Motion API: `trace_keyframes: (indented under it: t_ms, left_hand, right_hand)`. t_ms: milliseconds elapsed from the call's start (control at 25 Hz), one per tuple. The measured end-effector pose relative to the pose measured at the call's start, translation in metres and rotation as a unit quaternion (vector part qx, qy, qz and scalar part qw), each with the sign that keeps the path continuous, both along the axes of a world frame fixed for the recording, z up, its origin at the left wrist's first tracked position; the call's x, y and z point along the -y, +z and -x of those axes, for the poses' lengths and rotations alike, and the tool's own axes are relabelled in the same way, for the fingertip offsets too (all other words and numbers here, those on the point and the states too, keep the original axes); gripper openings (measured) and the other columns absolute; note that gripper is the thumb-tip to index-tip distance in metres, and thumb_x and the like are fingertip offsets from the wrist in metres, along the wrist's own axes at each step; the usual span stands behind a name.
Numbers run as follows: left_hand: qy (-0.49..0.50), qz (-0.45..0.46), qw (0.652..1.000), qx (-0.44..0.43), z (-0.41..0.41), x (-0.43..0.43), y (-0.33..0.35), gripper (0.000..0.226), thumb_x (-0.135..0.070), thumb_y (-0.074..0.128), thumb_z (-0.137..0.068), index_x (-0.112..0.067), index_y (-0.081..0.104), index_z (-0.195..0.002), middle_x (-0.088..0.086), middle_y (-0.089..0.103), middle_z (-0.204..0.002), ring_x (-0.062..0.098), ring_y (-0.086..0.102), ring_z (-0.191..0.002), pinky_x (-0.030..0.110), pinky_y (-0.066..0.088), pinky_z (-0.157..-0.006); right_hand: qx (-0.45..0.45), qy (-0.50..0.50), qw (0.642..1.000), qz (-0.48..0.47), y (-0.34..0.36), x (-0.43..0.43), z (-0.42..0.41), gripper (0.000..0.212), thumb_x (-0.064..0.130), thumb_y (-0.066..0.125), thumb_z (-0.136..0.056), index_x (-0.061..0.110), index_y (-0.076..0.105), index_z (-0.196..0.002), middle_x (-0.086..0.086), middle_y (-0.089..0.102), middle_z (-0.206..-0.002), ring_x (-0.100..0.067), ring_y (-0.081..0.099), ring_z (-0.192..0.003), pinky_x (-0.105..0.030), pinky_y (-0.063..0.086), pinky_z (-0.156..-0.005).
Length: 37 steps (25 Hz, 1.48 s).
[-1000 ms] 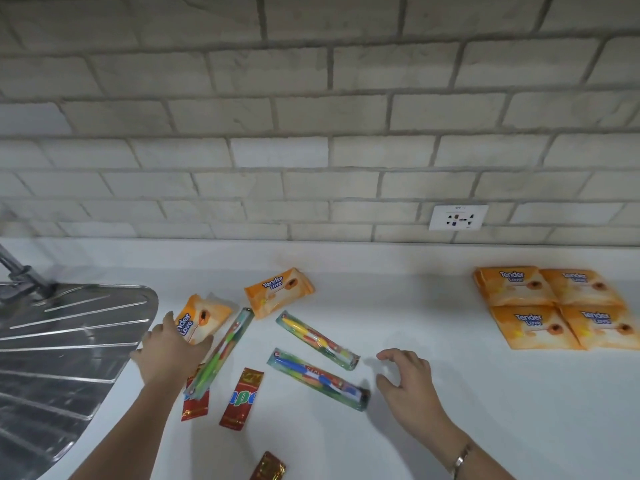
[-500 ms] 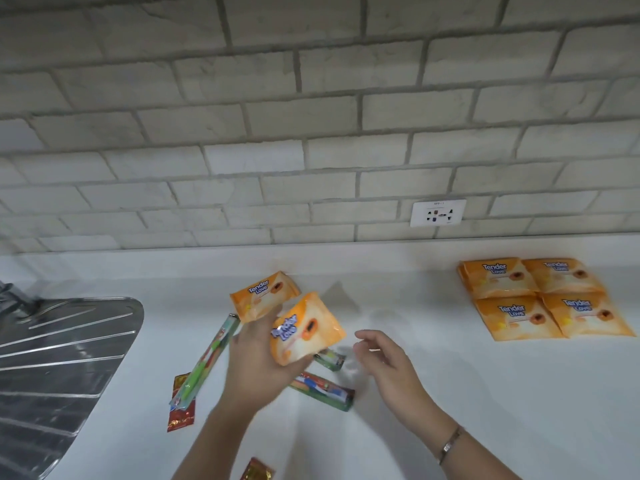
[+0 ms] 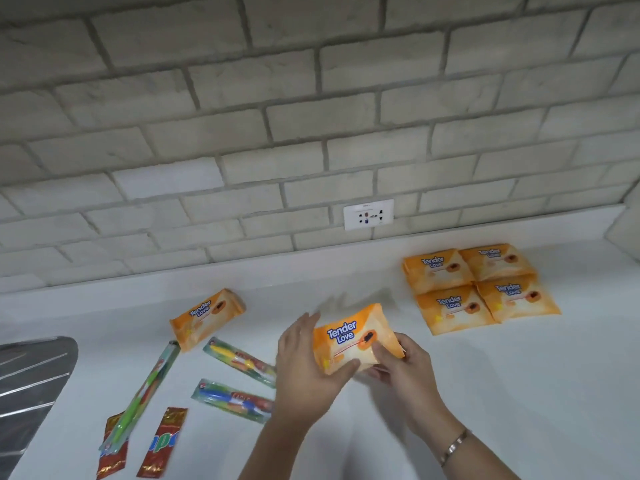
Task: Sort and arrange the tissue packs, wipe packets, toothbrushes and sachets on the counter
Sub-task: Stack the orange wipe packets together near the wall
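While both hands share one orange pack (image 3: 356, 341) over the middle of the counter (image 3: 554, 393), the step in hand looks like gathering the orange packs into one group. The left hand (image 3: 308, 365) grips the pack's left side, fingers up behind its edge and thumb under the lower corner. The right hand (image 3: 405, 365) pinches the right side, thumb on the printed face and fingers behind. The pack sits tilted between them, apparently lifted off the surface, though the view does not settle that.

To the right, near the wall, a block of four packs (image 3: 478, 285) lies flat, two by two, with edges touching or slightly overlapping. Well to the left a loose pack (image 3: 207, 317) lies at a slant, not yet sorted. Nearer the front are the green toothbrush (image 3: 149, 389), the yellow toothbrush (image 3: 242, 362) and the blue toothbrush (image 3: 235, 401), each pointing its own way, and two red sachets (image 3: 162, 441) — the green toothbrush's lower end lies across one of them.

Next, I judge, the held pack wants carrying right and laying flat beside the block, lined up with its rows — one hand could do it, freeing the other for the loose pack. The soft wrapper may slide on the smooth top.
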<state>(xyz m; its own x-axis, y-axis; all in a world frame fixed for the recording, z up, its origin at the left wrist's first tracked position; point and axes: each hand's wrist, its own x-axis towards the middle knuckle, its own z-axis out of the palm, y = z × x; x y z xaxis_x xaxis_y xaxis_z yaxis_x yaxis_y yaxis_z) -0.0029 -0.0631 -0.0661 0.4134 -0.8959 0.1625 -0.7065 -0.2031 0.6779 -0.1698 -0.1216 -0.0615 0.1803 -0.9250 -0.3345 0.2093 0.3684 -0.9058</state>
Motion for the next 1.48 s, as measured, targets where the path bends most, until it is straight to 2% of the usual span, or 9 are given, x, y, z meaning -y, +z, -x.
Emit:
trace_keyframes:
  t_ms: [120, 240, 320, 440, 600, 680, 960, 1160, 1480]
  left_hand:
    - [0.077, -0.025, 0.975, -0.208, 0.04, 0.025, -0.019, 0.079, -0.059, 0.075, -0.078, -0.029, 0.043, -0.145, -0.006, 0.047, -0.144, 0.014, 0.044, -0.132, 0.037, 0.038, -0.112]
    - [0.126, -0.065, 0.921, -0.362, 0.081, 0.053, -0.025, 0.043, -0.03, 0.071, -0.093, -0.024, 0.053, -0.132, 0.004, 0.066, -0.114, 0.019, 0.067, -0.1, 0.031, 0.053, -0.084]
    - [0.122, -0.078, 0.913, -0.381, 0.104, 0.07, -0.029, 0.03, -0.016, 0.066, -0.095, -0.019, 0.06, -0.125, 0.003, 0.07, -0.096, 0.021, 0.07, -0.088, 0.024, 0.052, -0.069]
    - [0.103, -0.075, 0.918, -0.377, 0.131, 0.092, -0.034, 0.033, -0.004, 0.06, -0.093, -0.019, 0.062, -0.121, 0.003, 0.073, -0.094, 0.021, 0.071, -0.084, 0.021, 0.053, -0.063]
    - [0.074, -0.083, 0.929, -0.354, 0.159, 0.124, -0.047, 0.033, -0.004, 0.057, -0.094, -0.024, 0.062, -0.119, -0.003, 0.076, -0.1, 0.012, 0.074, -0.088, 0.032, 0.062, -0.078]
    - [0.06, -0.072, 0.936, -0.339, 0.17, 0.138, -0.051, 0.029, -0.006, 0.055, -0.096, -0.027, 0.062, -0.116, -0.005, 0.075, -0.104, 0.013, 0.074, -0.093, 0.034, 0.062, -0.083]
    - [0.001, -0.066, 0.985, -0.161, 0.193, 0.144, -0.077, 0.041, -0.028, 0.056, -0.1, -0.031, 0.051, -0.14, -0.017, 0.056, -0.132, 0.005, 0.052, -0.121, 0.022, 0.042, -0.102]
    - [0.021, -0.043, 0.995, -0.089, 0.195, 0.142, -0.093, 0.039, -0.024, 0.055, -0.101, -0.027, 0.052, -0.139, -0.008, 0.059, -0.137, 0.011, 0.051, -0.127, 0.03, 0.044, -0.108]
    - [-0.025, -0.052, 0.998, -0.02, 0.197, 0.143, -0.092, 0.045, -0.032, 0.057, -0.1, -0.029, 0.049, -0.145, -0.012, 0.049, -0.151, 0.013, 0.043, -0.139, 0.034, 0.038, -0.114]
  right_hand:
    - [0.023, -0.048, 0.998, -0.024, -0.005, 0.018, 0.039, 0.01, 0.0, 0.063, -0.098, -0.002, 0.069, -0.106, -0.023, 0.077, -0.098, -0.039, 0.076, -0.092, -0.037, 0.066, -0.072]
    - [0.04, -0.076, 0.996, -0.037, -0.01, 0.038, 0.079, 0.012, 0.002, 0.063, -0.098, -0.001, 0.069, -0.108, -0.02, 0.078, -0.1, -0.035, 0.077, -0.09, -0.031, 0.064, -0.067]
    - [0.042, -0.094, 0.994, -0.045, -0.016, 0.053, 0.102, 0.013, 0.003, 0.063, -0.099, -0.001, 0.068, -0.11, -0.02, 0.078, -0.102, -0.034, 0.077, -0.09, -0.032, 0.064, -0.067]
    - [0.021, -0.13, 0.99, -0.041, -0.025, 0.073, 0.127, 0.017, 0.006, 0.064, -0.099, 0.006, 0.058, -0.115, -0.015, 0.074, -0.104, -0.032, 0.076, -0.092, -0.032, 0.065, -0.068]
    - [-0.083, -0.108, 0.991, -0.015, -0.046, 0.105, 0.152, 0.015, 0.015, 0.065, -0.1, 0.017, 0.054, -0.11, -0.015, 0.069, -0.107, -0.028, 0.07, -0.084, -0.049, 0.062, -0.08]
    - [-0.162, -0.094, 0.982, 0.012, -0.055, 0.125, 0.161, 0.011, 0.023, 0.064, -0.1, 0.022, 0.056, -0.108, -0.01, 0.069, -0.111, -0.024, 0.069, -0.091, -0.051, 0.06, -0.086]
    - [-0.459, -0.041, 0.864, 0.205, -0.093, 0.152, 0.183, 0.036, 0.029, 0.061, -0.098, 0.019, 0.059, -0.133, -0.003, 0.059, -0.128, -0.025, 0.048, -0.119, -0.04, 0.042, -0.099]
    - [-0.511, -0.024, 0.801, 0.311, -0.114, 0.136, 0.188, 0.033, 0.023, 0.062, -0.092, 0.021, 0.061, -0.126, -0.006, 0.054, -0.132, -0.025, 0.045, -0.121, -0.045, 0.05, -0.097]
    - [-0.547, -0.007, 0.783, 0.295, -0.111, 0.139, 0.185, 0.042, 0.022, 0.059, -0.095, 0.016, 0.06, -0.137, -0.011, 0.052, -0.139, -0.028, 0.046, -0.128, -0.05, 0.052, -0.103]
